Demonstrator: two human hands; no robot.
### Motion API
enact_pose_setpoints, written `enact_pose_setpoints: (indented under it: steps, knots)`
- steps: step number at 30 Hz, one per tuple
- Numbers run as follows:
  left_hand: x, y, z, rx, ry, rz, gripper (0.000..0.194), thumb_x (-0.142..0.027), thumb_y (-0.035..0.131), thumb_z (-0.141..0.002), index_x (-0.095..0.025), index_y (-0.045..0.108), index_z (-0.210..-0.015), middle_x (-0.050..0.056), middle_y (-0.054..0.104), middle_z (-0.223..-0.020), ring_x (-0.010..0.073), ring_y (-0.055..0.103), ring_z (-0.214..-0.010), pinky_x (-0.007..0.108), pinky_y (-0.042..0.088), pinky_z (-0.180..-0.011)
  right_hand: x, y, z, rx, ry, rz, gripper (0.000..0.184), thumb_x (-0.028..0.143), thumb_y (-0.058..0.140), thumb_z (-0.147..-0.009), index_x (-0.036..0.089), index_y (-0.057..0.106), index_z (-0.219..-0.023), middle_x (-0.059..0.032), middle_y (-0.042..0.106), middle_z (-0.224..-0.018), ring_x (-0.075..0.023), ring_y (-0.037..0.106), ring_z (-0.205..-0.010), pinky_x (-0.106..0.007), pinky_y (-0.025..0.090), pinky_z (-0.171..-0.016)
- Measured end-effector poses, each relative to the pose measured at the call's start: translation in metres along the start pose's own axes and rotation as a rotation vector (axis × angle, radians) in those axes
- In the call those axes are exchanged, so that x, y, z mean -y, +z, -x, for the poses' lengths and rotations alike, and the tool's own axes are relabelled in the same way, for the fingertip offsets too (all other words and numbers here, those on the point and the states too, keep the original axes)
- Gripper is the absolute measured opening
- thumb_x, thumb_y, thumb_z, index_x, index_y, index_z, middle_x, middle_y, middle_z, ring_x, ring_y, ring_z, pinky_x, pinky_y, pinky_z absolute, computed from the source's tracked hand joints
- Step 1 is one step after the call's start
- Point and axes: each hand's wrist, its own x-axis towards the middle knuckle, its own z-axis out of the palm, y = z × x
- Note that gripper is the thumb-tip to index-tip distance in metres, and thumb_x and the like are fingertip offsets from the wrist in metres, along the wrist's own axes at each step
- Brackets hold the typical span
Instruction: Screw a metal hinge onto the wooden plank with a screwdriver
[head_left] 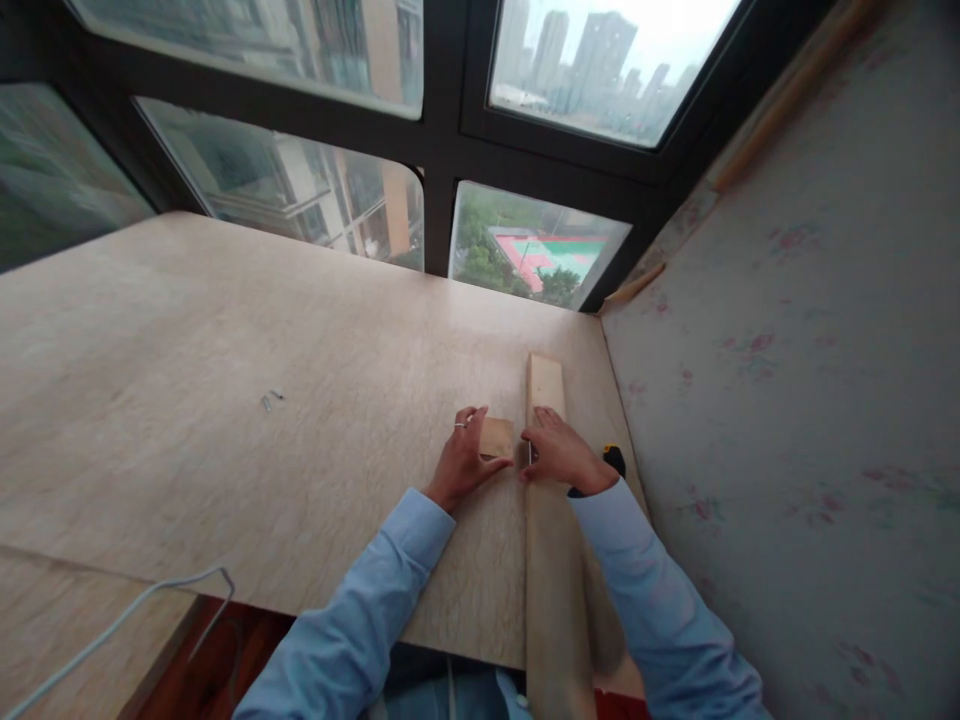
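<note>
My left hand (466, 458) grips a small square wooden block (496, 437) lying on the pale wooden tabletop (225, 400), thumb on its near side and fingers curled over its left edge. My right hand (559, 450) rests on a long narrow wooden plank (551, 560) that runs from the near table edge toward the window. The fingers press down on the plank, and a thin small metal piece (530, 452) shows at the fingertips between plank and block. Both sleeves are light blue.
A black and yellow tool (613, 458) lies just right of my right wrist, close to the wallpapered wall (787, 400). Two tiny metal bits (271, 398) lie mid-table. A white cable (135, 605) loops at the near left edge. Dark-framed windows (442, 150) stand behind the table.
</note>
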Motion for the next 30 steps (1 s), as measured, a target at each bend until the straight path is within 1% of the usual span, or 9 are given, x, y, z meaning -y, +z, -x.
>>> enact_pose_setpoints:
  steps: [3,6,9,13,16,20,25,27,30]
  knots:
    - [0.0,-0.001,-0.001,0.003,0.003,0.024,0.098,-0.049,0.083,-0.064,-0.021,0.031,-0.143,0.018,0.039,-0.135,0.0338,0.051,-0.123,0.052,0.046,-0.102,-0.003,-0.003,-0.009,0.038,-0.041,0.01,0.04,0.033,0.094,-0.042,0.019,0.076,-0.075,-0.0213,0.056,-0.133,-0.0469,0.043,-0.13,-0.057,0.041,-0.104]
    - [0.001,-0.002,-0.002,0.014,-0.002,0.053,0.099,-0.047,0.085,-0.064,-0.02,0.032,-0.143,0.018,0.039,-0.135,0.0338,0.05,-0.124,0.051,0.046,-0.102,-0.005,-0.003,-0.014,0.08,-0.051,0.005,0.04,0.03,0.095,-0.038,0.018,0.076,-0.07,-0.0215,0.057,-0.133,-0.0477,0.042,-0.13,-0.056,0.04,-0.104]
    - [0.002,-0.002,-0.003,0.03,-0.006,0.066,0.099,-0.042,0.086,-0.062,-0.02,0.032,-0.142,0.018,0.039,-0.135,0.0337,0.05,-0.123,0.051,0.047,-0.101,-0.004,-0.004,-0.015,0.11,-0.043,0.015,0.039,0.027,0.094,-0.04,0.018,0.077,-0.074,-0.0211,0.058,-0.133,-0.0459,0.041,-0.131,-0.053,0.038,-0.106]
    - [0.003,-0.001,-0.004,0.041,-0.006,0.077,0.1,-0.038,0.088,-0.06,-0.018,0.033,-0.141,0.019,0.038,-0.135,0.0339,0.05,-0.123,0.051,0.047,-0.101,0.0,-0.007,-0.013,0.112,-0.001,0.004,0.043,0.026,0.092,-0.047,0.017,0.077,-0.087,-0.0198,0.059,-0.13,-0.0413,0.041,-0.132,-0.05,0.038,-0.106]
    - [0.003,-0.001,-0.004,0.048,0.001,0.09,0.099,-0.036,0.088,-0.061,-0.019,0.032,-0.141,0.019,0.037,-0.135,0.0343,0.049,-0.125,0.051,0.047,-0.101,0.002,-0.008,-0.01,0.092,0.009,-0.016,0.046,0.022,0.09,-0.051,0.015,0.075,-0.093,-0.0191,0.06,-0.124,-0.0378,0.046,-0.129,-0.047,0.042,-0.104]
    - [0.001,-0.001,-0.004,0.074,-0.008,0.096,0.097,-0.034,0.086,-0.063,-0.021,0.031,-0.142,0.019,0.036,-0.137,0.0337,0.051,-0.124,0.052,0.048,-0.1,0.0,-0.005,-0.003,0.025,-0.01,-0.082,0.039,0.018,0.086,-0.057,0.017,0.073,-0.093,-0.0161,0.059,-0.123,-0.0344,0.049,-0.128,-0.048,0.042,-0.105]
    - [-0.002,0.001,-0.003,0.076,0.019,0.089,0.098,-0.036,0.085,-0.064,-0.023,0.029,-0.144,0.018,0.035,-0.138,0.0345,0.05,-0.125,0.053,0.049,-0.098,-0.004,0.002,0.012,-0.072,-0.026,-0.169,0.04,0.015,0.08,-0.065,0.02,0.071,-0.104,-0.0169,0.051,-0.14,-0.0347,0.041,-0.138,-0.055,0.037,-0.111]
    - [-0.003,0.001,-0.003,0.065,0.019,0.086,0.1,-0.037,0.085,-0.065,-0.024,0.027,-0.145,0.018,0.036,-0.137,0.0343,0.05,-0.124,0.053,0.049,-0.098,-0.007,0.006,0.019,-0.102,-0.042,-0.206,0.042,0.016,0.077,-0.07,0.02,0.068,-0.111,-0.0167,0.047,-0.146,-0.0337,0.039,-0.14,-0.055,0.037,-0.112]
    - [-0.003,0.001,-0.002,0.059,0.005,0.083,0.102,-0.039,0.085,-0.065,-0.023,0.025,-0.146,0.019,0.036,-0.137,0.0346,0.05,-0.124,0.053,0.049,-0.099,-0.011,0.01,0.028,-0.153,-0.06,-0.251,0.043,0.017,0.072,-0.076,0.02,0.065,-0.119,-0.017,0.046,-0.148,-0.0315,0.04,-0.14,-0.054,0.037,-0.113]
